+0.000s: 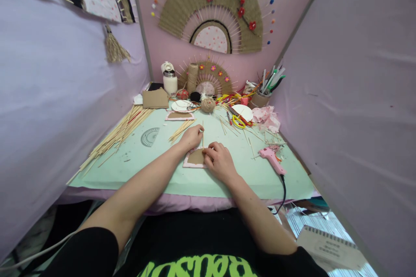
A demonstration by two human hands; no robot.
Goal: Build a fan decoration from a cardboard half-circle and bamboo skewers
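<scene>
A brown cardboard fan piece with a pink edge point(195, 158) lies on the mint green mat point(136, 169) in front of me. A thin wooden stick point(203, 135) stands across its top, pointing away from me. My left hand point(191, 137) pinches the stick near its upper part, fingers closed. My right hand point(219, 161) rests on the right side of the cardboard piece, its fingers curled and pressing at the stick's lower end.
A pink glue gun point(272, 160) lies to the right with its black cord. Long sticks point(117, 135) are piled at the left, a protractor point(150, 136) beside them. Twine ball point(208, 104), yellow scissors point(238, 121), pen cup point(260, 98) and a bottle point(170, 80) crowd the back.
</scene>
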